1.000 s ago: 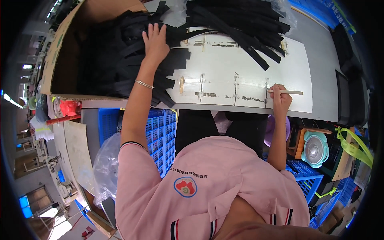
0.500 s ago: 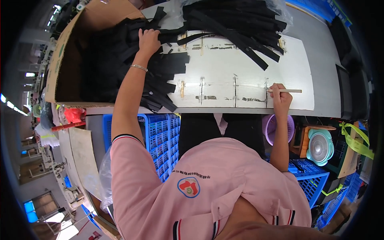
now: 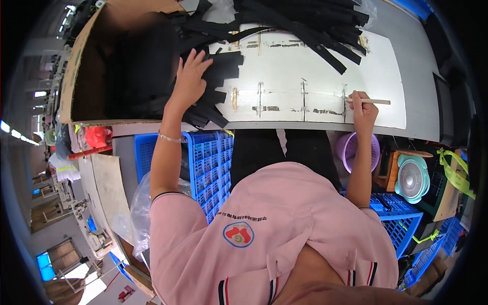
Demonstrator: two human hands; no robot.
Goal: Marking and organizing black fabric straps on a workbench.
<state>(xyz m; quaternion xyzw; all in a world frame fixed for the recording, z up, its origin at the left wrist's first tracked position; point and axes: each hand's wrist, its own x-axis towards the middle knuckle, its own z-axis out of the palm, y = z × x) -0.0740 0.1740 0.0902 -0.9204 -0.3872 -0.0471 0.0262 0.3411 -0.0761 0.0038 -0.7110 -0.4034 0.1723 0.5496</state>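
Note:
My left hand [image 3: 191, 80] lies with fingers spread over the loose black fabric strips [image 3: 223, 66] at the left of the table, gripping none of them. A slim pale pen [image 3: 378, 101] is pinched in my right hand [image 3: 363, 111], its tip toward the white board [image 3: 277, 96]. That hand rests on the board's near right part, beside a dark line. The board carries several dark lines, smudged marks and yellowish tape pieces. A larger bundle of black strips [image 3: 305, 30] lies across its far side.
An open cardboard box [image 3: 76, 66] stands at the left with black material inside. A blurred dark rounded shape [image 3: 150, 56] covers part of it; I cannot tell what it is. Below the table edge are blue crates [image 3: 206, 168], a purple basket [image 3: 375, 152] and a turquoise fan [image 3: 413, 178].
My left hand has come nearer to me, and its fingers have spread from a curled pose. A blurred dark shape has appeared over the box. My right hand still holds the pen.

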